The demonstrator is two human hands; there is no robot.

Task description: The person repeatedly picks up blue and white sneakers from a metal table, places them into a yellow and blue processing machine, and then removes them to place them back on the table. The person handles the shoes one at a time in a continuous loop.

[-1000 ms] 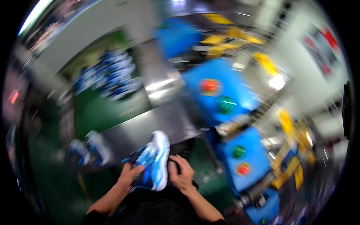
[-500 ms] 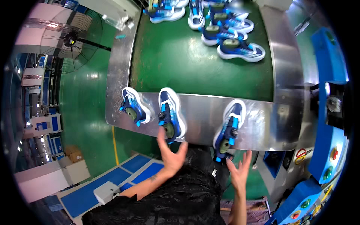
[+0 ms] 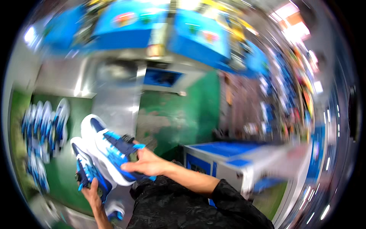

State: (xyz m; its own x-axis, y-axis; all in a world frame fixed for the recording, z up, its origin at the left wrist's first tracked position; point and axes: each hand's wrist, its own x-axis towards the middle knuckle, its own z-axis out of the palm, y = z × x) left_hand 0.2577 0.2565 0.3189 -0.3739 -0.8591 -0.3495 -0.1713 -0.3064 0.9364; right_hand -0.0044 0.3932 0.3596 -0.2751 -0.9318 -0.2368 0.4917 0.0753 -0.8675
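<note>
Two blue and white sneakers are held up side by side over the metal ledge. My right hand (image 3: 146, 162) grips the nearer-to-centre sneaker (image 3: 110, 150) near its heel, thumb on its side, toe pointing up and left. Below and left of it, my left hand (image 3: 91, 192) is closed round the rear of the other sneaker (image 3: 89, 171). The white soles of the pair lie close together, perhaps touching. One more sneaker (image 3: 115, 210) rests behind them near the lower edge, partly cut off by my left forearm and the held pair.
Several sneakers (image 3: 45, 124) stand on the green belt (image 3: 63, 171) at left. The metal ledge (image 3: 114, 99) runs beyond my hands. Blue machines (image 3: 126, 28) line the far side, blurred. A blue-topped grey cabinet (image 3: 232, 150) stands at right by my elbow.
My view has swung round to the right. Both hands were open near the sneakers on the ledge; now each has hold of one, lifted and brought together.
</note>
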